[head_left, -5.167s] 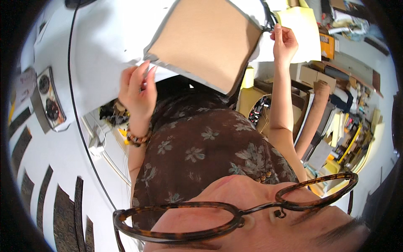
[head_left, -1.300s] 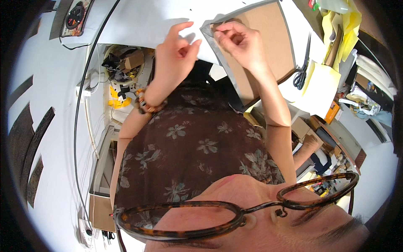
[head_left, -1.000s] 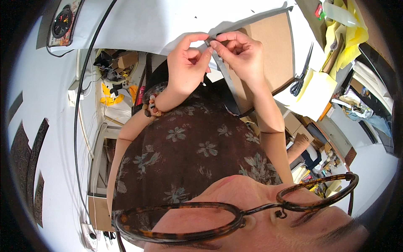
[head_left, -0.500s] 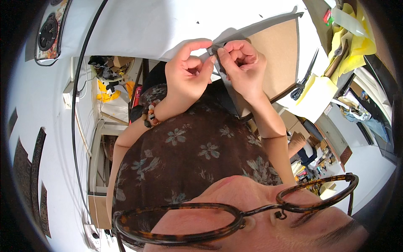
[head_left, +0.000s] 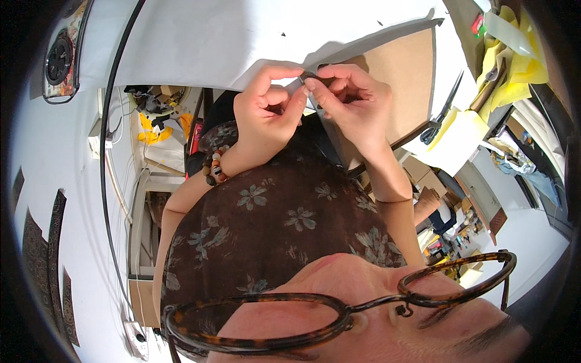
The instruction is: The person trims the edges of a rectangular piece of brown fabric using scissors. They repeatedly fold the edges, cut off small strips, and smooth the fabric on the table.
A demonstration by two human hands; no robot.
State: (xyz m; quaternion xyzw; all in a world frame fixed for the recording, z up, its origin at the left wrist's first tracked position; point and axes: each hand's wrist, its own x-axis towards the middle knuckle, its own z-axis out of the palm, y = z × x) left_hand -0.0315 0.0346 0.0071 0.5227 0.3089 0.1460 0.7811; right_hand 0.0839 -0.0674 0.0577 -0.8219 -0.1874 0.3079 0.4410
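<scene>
Left hand (head_left: 266, 115) has closed in on the left corner of the tan panel (head_left: 402, 75) — about a second ago it hung apart — and it now meets the right hand (head_left: 360, 106) there. White surface (head_left: 181, 42) spans the top of the view, its front edge running just below and left of the hands. On it lies the panel, set at a slant, its lower tip reaching past that front edge toward the person's patterned brown clothing (head_left: 272, 209). The broadest stretch of white lies left of the panel, giving the left hand room to travel; on the right only a narrow strip of white parts the panel's border from the open dark scissors (head_left: 446, 109), whose handles rest against a yellow sheet (head_left: 460, 134). Both hands have thumb and index fingers pinched on the grey edging (head_left: 417, 29) at the corner, their tips nearly touching — what is folded between them is mostly hidden. Beyond the panel's upper edge sits a tiny dark scrap (head_left: 380, 23); another lies farther left.
</scene>
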